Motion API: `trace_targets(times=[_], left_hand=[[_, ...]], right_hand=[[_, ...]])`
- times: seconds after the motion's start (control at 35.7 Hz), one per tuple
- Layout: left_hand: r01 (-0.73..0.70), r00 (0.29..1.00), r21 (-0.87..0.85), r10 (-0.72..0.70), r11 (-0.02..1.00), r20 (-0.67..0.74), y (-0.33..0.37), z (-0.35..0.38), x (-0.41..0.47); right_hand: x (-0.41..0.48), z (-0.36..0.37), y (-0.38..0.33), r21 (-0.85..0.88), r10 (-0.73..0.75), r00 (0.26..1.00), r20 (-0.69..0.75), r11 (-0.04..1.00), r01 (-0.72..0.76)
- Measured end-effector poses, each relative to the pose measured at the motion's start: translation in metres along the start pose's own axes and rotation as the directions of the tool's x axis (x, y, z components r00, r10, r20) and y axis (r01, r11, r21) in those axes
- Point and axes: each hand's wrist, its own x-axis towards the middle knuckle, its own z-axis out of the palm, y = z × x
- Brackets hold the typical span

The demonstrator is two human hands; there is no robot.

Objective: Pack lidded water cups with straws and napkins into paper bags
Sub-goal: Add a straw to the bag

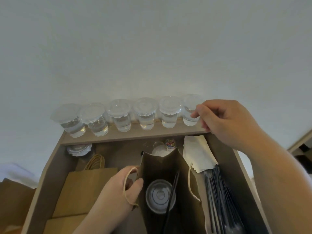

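Note:
An open brown paper bag (184,168) stands upright on the desk. Inside it sit a lidded water cup (157,195) and a black straw (173,190). My left hand (125,188) grips the bag's left rim beside the rope handle. Several lidded water cups stand in a row on the raised shelf (128,138) against the wall. My right hand (224,119) reaches to the rightmost cup (190,114), with fingertips touching its side just under the lid. A stack of white napkins (197,152) lies right of the bag, with black wrapped straws (219,198) below it.
Flat folded paper bags (84,191) are stacked at the left of the desk. A pile of spare lids (79,149) and a small jar of coloured clips (170,143) sit under the shelf. White wall (152,48) rises behind the shelf.

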Motion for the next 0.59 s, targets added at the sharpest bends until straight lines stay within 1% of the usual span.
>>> trace_targets(times=[0.06,0.08,0.11,0.14,0.2,0.25,0.36,0.45,0.5,0.59], left_hand=[[-0.010,1.000,0.021,0.010,1.000,-0.009,0.000,-0.001,0.000],[-0.011,1.000,0.028,0.012,1.000,-0.024,-0.001,-0.001,0.000],[-0.010,0.999,0.032,0.012,0.999,-0.046,-0.002,0.000,0.000],[-0.006,0.998,0.034,0.008,0.999,-0.063,-0.003,0.001,0.000],[0.008,0.998,0.019,-0.007,1.000,-0.069,-0.005,0.004,0.000],[0.018,0.997,-0.001,-0.018,1.000,-0.080,-0.007,0.005,0.000],[0.031,0.989,-0.049,-0.037,0.998,-0.141,-0.009,0.007,-0.006],[0.026,0.988,-0.048,-0.033,0.999,-0.148,-0.009,0.009,-0.008],[0.019,0.986,-0.059,-0.029,0.998,-0.163,-0.010,0.011,-0.008],[0.013,0.974,-0.061,-0.027,0.998,-0.224,-0.017,0.012,-0.009]], right_hand=[[0.009,0.006,0.025,-0.052,0.089,0.996,0.029,0.995,-0.088],[0.015,0.014,0.043,-0.065,0.174,0.982,0.076,0.983,-0.169],[0.021,0.025,0.065,-0.098,0.271,0.953,0.135,0.961,-0.259],[0.024,0.039,0.089,-0.170,0.357,0.916,0.185,0.929,-0.328],[0.022,0.073,0.136,-0.345,0.458,0.853,0.249,0.865,-0.364],[0.011,0.104,0.170,-0.422,0.477,0.828,0.295,0.842,-0.335],[-0.002,0.139,0.211,-0.531,0.451,0.836,0.313,0.813,-0.240],[-0.007,0.149,0.224,-0.536,0.517,0.799,0.306,0.788,-0.304],[-0.008,0.151,0.229,-0.574,0.524,0.796,0.303,0.767,-0.287],[-0.007,0.151,0.236,-0.595,0.508,0.805,0.307,0.763,-0.254]])
